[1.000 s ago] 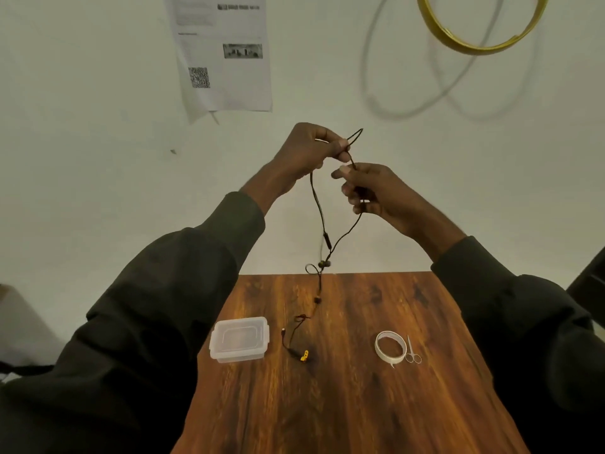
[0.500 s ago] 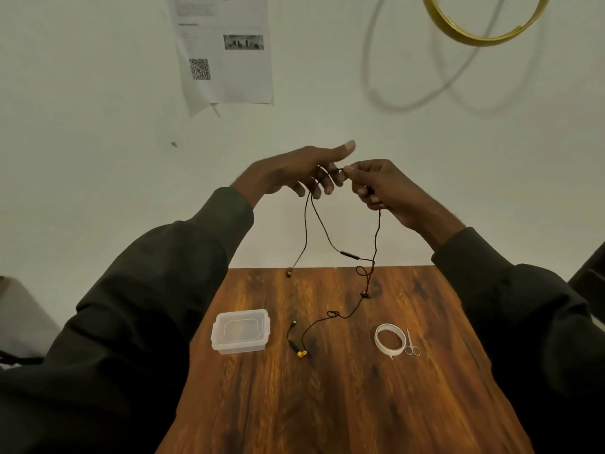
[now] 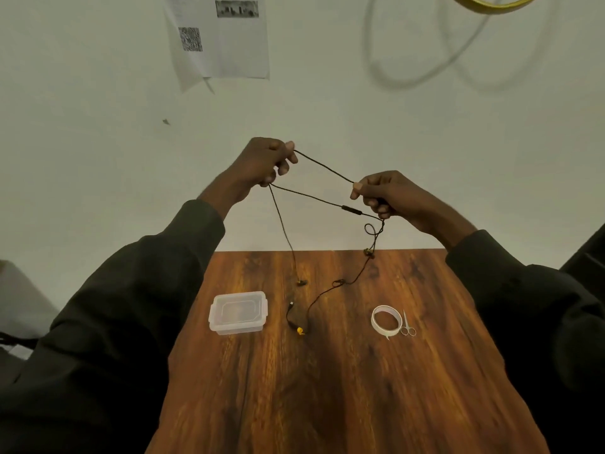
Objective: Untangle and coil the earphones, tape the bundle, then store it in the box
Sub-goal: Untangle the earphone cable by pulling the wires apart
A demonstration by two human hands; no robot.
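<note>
Since half a second ago the hands have pulled apart: they were almost touching, now there's a wide gap with the earphones (image 3: 322, 199) stretched between them. The left hand's fingers, extended then, are now curled.

Head view:
- Left hand (image 3: 262, 162) raised above the far table edge, fingers curled, pinching the cord at thumb and forefinger. A second strand leaves from under the same fist.
- Right hand (image 3: 383, 194) lower and to the right, fingers curled round the cord, thumb and forefinger pinching the end of the upper strand.
- Two strands run hand to hand, converging toward the right hand. The lower one carries the inline remote (image 3: 352, 210) just beside the right hand.
- Below the right hand the cord has a small loop, then drops to the table (image 3: 327, 388), with another small knot lower down. Its yellow-tipped plug end (image 3: 300, 331) lies on the wood.
- A strand hangs from the left hand with an earbud (image 3: 301, 283) at its end, near the tabletop; contact unclear.
- Clear lidded box (image 3: 238, 312) sits left of the plug, lid on.
- Tape roll (image 3: 386, 320) right of the plug, small scissors (image 3: 407, 324) just beside it.
- Printed sheet (image 3: 222, 37) on the wall behind.
</note>
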